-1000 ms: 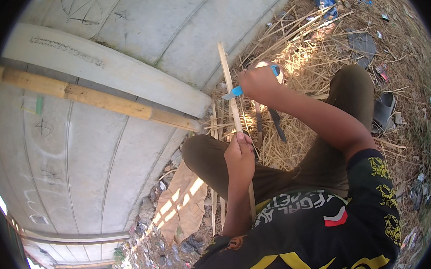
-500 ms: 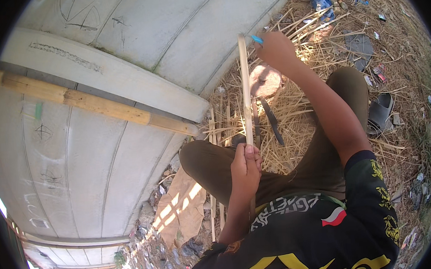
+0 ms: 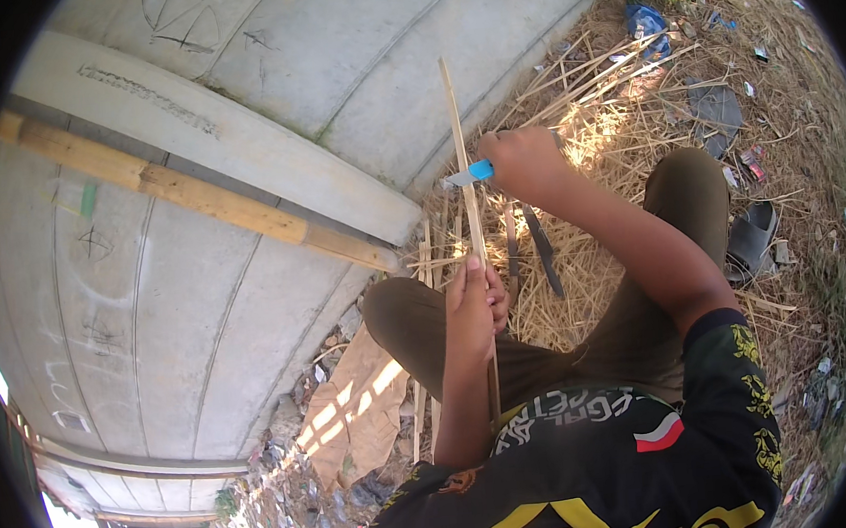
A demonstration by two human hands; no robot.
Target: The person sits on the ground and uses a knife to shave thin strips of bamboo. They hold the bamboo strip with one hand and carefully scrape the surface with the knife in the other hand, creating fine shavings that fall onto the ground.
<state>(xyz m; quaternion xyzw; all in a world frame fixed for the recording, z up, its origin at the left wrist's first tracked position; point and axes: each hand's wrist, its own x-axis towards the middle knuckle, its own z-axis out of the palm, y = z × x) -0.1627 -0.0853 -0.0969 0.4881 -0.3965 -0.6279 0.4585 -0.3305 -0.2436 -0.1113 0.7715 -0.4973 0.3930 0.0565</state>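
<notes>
My left hand (image 3: 475,304) grips a long thin bamboo strip (image 3: 461,153) near its lower part, holding it upright over my left knee. My right hand (image 3: 524,164) is closed on a knife with a blue handle (image 3: 478,171); its blade lies against the strip, well above my left hand. The strip's upper end points toward a grey concrete wall (image 3: 237,130). Its lower end is hidden behind my forearm and shirt.
A thick bamboo pole (image 3: 193,197) leans across the wall at left. Dry straw and loose bamboo slivers (image 3: 607,84) cover the ground ahead. A dark blade-like tool (image 3: 543,251) lies between my knees. A sandal (image 3: 750,236) sits at right. Brown cardboard (image 3: 354,406) lies below my knee.
My right hand with the knife has come back down the strip from its top end. The strip has tilted slightly. My left hand keeps its grip.
</notes>
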